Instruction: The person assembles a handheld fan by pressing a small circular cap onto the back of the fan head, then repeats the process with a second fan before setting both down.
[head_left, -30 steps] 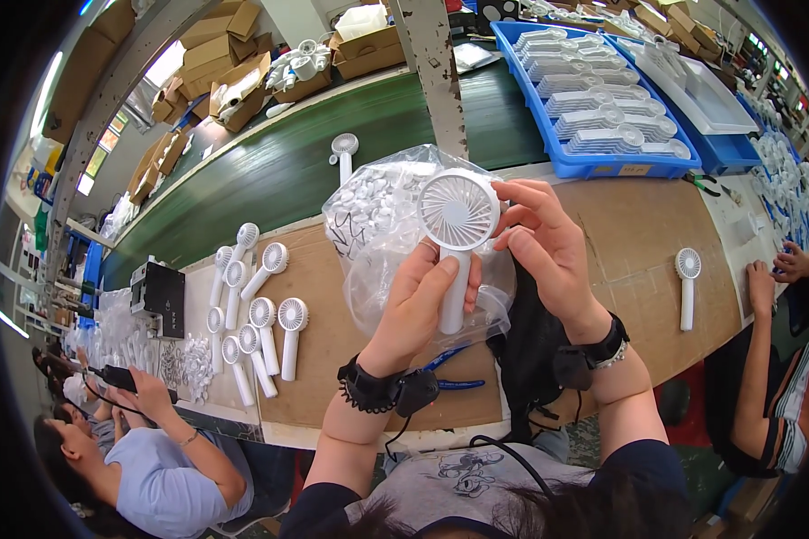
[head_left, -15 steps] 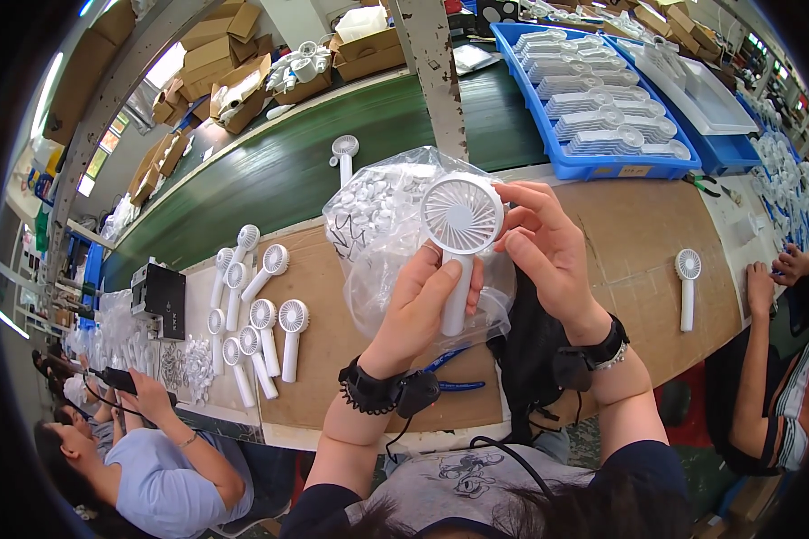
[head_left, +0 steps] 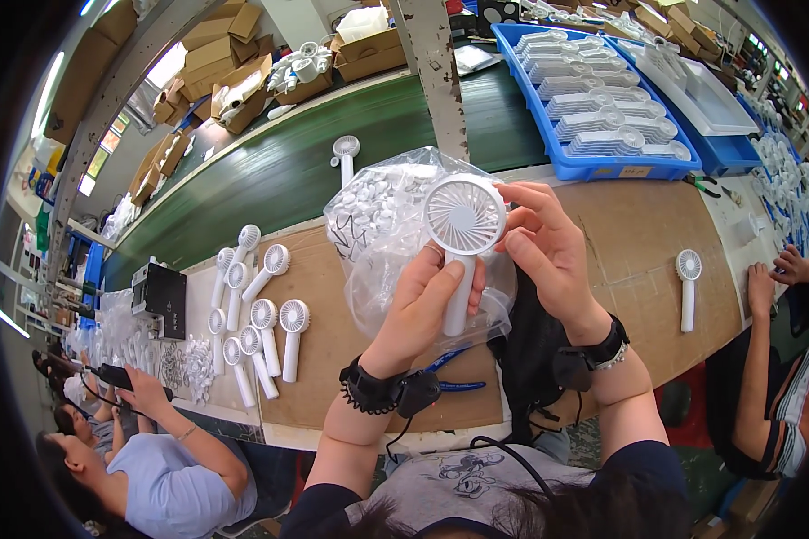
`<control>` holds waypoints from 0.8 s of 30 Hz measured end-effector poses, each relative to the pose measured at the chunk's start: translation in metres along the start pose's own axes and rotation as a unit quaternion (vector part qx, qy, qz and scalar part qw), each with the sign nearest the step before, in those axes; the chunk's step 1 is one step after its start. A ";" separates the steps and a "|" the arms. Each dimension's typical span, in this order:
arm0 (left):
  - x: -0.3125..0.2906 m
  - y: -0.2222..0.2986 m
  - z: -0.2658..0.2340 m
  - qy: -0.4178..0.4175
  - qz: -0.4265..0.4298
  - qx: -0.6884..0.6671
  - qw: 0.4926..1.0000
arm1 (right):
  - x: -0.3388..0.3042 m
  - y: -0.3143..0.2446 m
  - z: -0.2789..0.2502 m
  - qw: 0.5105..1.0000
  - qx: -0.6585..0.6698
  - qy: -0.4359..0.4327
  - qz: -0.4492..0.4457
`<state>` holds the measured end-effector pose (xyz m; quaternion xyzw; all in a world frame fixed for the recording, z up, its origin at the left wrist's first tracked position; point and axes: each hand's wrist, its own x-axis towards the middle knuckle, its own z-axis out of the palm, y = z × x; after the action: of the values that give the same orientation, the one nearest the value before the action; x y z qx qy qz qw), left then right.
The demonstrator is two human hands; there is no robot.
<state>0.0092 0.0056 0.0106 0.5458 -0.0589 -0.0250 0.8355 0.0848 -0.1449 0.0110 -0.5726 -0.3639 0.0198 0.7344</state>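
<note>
The left hand grips the fan by its handle, in front of the bag. The right hand, thumb and index finger apart, sits at the rim. Hold the handle firmly; press the rim lightly, clear of the grille.

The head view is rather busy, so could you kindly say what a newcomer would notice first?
Most likely the white handheld fan gripped in the left hand, at centre. Next come the blue tray of white parts at upper right and the group of similar fans at left.
</note>
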 end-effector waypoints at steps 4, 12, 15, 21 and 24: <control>0.001 -0.001 -0.001 -0.012 0.007 -0.010 1.000 | 0.000 0.000 0.000 1.000 -0.007 0.001 -0.005; 0.000 0.000 0.002 -0.012 -0.011 -0.028 0.999 | 0.001 0.004 -0.001 1.000 0.005 0.006 -0.011; 0.000 -0.001 0.001 -0.015 -0.012 -0.024 1.000 | 0.000 0.006 -0.001 1.000 0.005 0.007 -0.012; 0.000 0.001 0.001 -0.014 -0.016 -0.019 1.000 | 0.001 0.005 -0.001 1.000 -0.003 0.006 -0.020; 0.000 0.000 0.001 -0.007 -0.015 -0.022 1.000 | 0.001 0.006 0.000 1.000 -0.006 0.004 -0.022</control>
<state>0.0087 0.0044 0.0111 0.5280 -0.0555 -0.0428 0.8464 0.0882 -0.1428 0.0069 -0.5689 -0.3734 -0.0013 0.7327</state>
